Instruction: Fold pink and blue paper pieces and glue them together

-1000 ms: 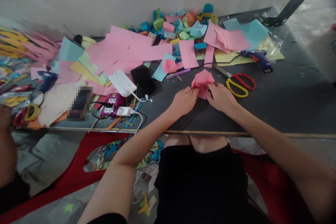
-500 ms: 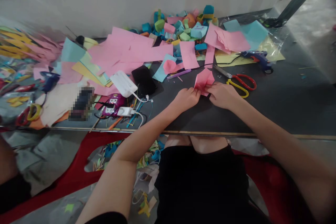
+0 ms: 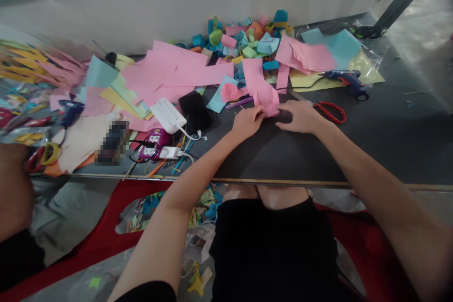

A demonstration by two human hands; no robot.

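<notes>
A curled piece of pink paper [image 3: 267,101] stands on the dark tabletop between my hands. My left hand [image 3: 247,121] pinches its lower left edge between thumb and fingers. My right hand [image 3: 300,117] is at its right side, thumb and fingers apart, the fingertips close to the paper; whether they touch it I cannot tell. Behind the curled piece lies a flat pink strip [image 3: 253,73]. Scissors [image 3: 331,111] lie just beyond my right hand, which hides their yellow handle. A purple pen-like stick [image 3: 239,102] rests behind my left hand.
Pink sheets [image 3: 177,68] and small folded paper pieces [image 3: 247,40] line the wall. A blue glue gun [image 3: 350,82] lies back right. Left are a white power bank [image 3: 168,115], a black phone [image 3: 195,109] and a purple power strip [image 3: 155,141]. A co-worker's arm [image 3: 14,188] shows far left.
The pink paper has gone from a folded, pointed shape to a curled one. My right hand has opened and drawn slightly away, covering the scissors' yellow handle. A co-worker's arm has come further into view.
</notes>
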